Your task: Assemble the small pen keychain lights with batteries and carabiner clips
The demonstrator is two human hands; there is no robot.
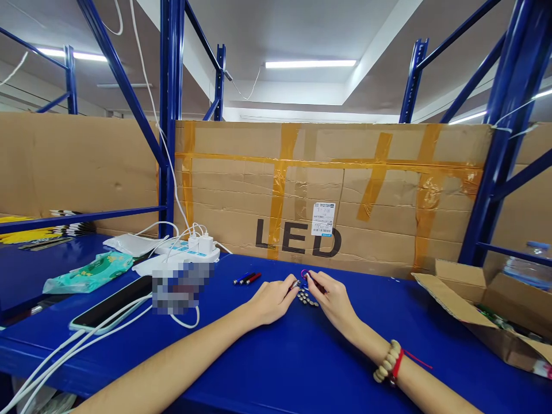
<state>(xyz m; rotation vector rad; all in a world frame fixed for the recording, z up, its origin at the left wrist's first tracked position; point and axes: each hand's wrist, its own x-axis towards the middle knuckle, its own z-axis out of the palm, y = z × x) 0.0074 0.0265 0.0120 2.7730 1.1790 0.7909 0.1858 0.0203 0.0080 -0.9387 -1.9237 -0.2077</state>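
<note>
My left hand point(272, 300) and my right hand point(332, 299) meet over the middle of the blue table point(302, 356). Between their fingertips is a small blue object with a purple ring point(305, 278); both hands pinch at it. The left fingertips seem to hold a small metal end piece. Just below the fingers lies a little heap of several small round silver cells point(307, 298). A bead bracelet and a red cord point(390, 361) sit on my right wrist.
Three small pen-like sticks point(246, 279) lie behind my left hand. A phone point(110, 306) with white cables, a power strip point(190, 248) and a green wipes pack point(92, 271) are at left. An open cardboard box point(483, 305) stands at right. A taped "LED" carton point(328, 195) walls the back.
</note>
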